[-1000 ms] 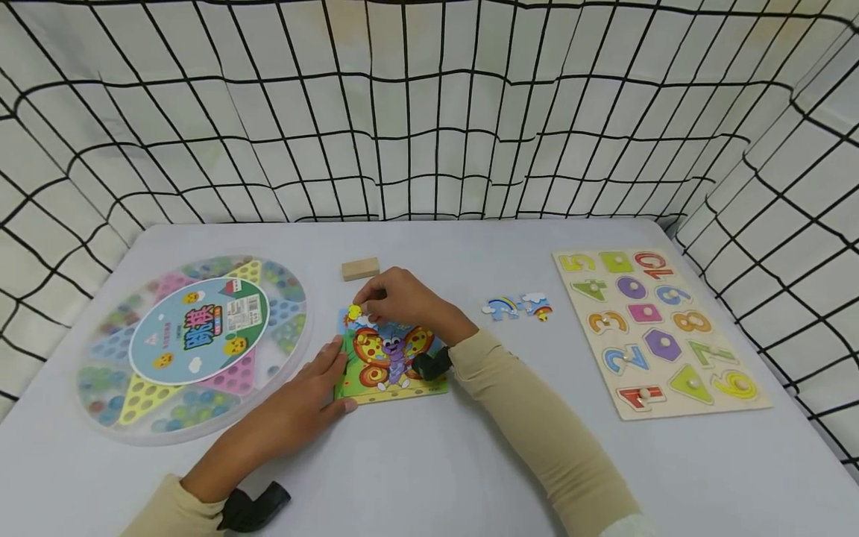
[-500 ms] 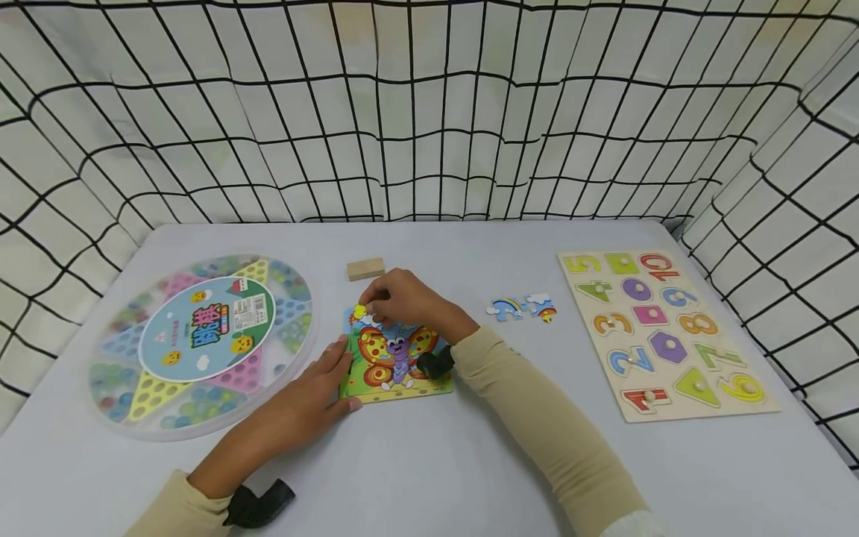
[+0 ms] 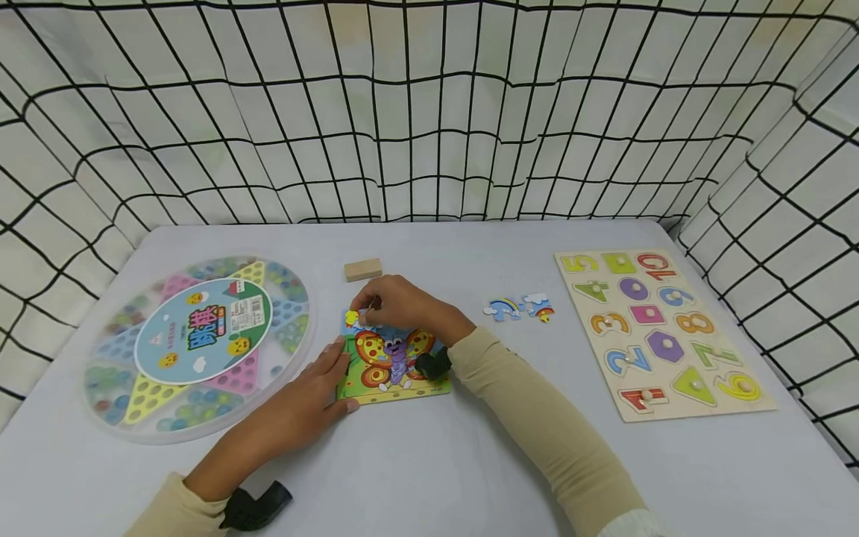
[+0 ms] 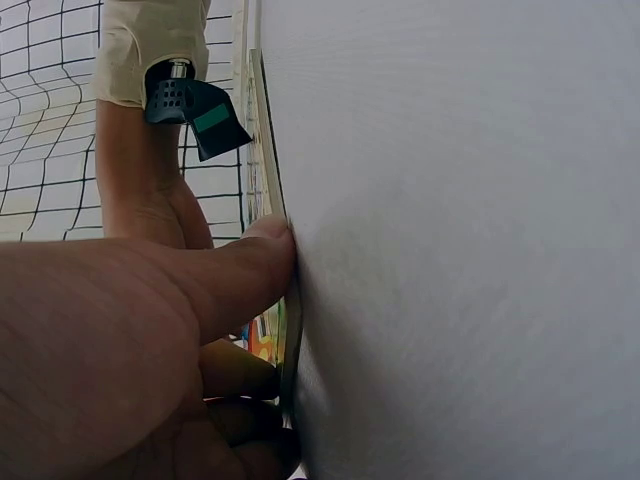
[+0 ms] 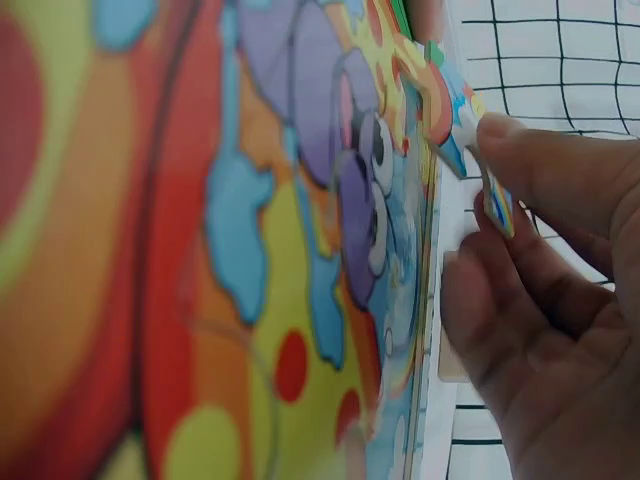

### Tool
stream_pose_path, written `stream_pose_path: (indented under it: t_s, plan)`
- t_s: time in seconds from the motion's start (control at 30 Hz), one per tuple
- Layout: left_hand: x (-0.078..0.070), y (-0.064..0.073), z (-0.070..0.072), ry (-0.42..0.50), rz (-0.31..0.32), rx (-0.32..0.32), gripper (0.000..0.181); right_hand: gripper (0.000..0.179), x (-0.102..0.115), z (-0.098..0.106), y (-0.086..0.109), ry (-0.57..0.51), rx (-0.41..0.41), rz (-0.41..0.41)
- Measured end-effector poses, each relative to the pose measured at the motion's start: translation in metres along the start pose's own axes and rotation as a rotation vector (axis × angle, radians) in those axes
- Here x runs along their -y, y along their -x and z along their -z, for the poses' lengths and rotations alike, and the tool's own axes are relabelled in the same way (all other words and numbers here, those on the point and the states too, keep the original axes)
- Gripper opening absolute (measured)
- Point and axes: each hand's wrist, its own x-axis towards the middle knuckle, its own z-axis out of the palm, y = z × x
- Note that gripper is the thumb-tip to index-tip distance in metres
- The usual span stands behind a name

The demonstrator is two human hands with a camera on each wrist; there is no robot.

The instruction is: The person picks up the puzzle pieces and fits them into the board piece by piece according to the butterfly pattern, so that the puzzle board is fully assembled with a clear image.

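Observation:
A butterfly jigsaw puzzle (image 3: 394,362) lies flat in front of me. My right hand (image 3: 403,304) pinches a puzzle piece (image 5: 448,105) between thumb and fingers over its far left corner. In the right wrist view the piece is tilted, one end close to the board. My left hand (image 3: 298,410) rests against the puzzle's left side, with its fingers along that edge and its thumb (image 4: 255,270) at the near corner. Two loose puzzle pieces lie to the right, one with a rainbow (image 3: 503,307) and one with clouds (image 3: 537,304).
A round Chinese checkers set (image 3: 201,347) with marbles stands at the left. On the right lies a wooden number-and-shape board (image 3: 654,335). Behind the puzzle is a small wooden block (image 3: 362,269). Black netting (image 3: 429,138) runs along the table's back and sides.
My right hand has turned slightly and lowered the puzzle piece at the far left corner; the yellow part sits lower against the board. The left hand keeps its place.

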Motion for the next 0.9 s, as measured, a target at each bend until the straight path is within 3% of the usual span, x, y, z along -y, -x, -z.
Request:
stream_pose_path:
  t_s: [0.47,0.67,0.9]
  plan:
    - [-0.0001,0.0002,-0.0005,0.008,-0.011,-0.005,0.077,0.036,-0.0011,-0.0056,-0.0027,0.136,0.079,-0.010]
    - [-0.0006,0.0001,0.0002,0.004,-0.010,-0.006,0.076,0.035,0.0012,-0.0061,-0.0016,0.213,0.073,0.013]
    - [0.0002,0.0008,0.0001,0.001,-0.009,-0.005,0.075,0.033,0.0049,-0.0073,0.0008,0.195,0.071,0.002]
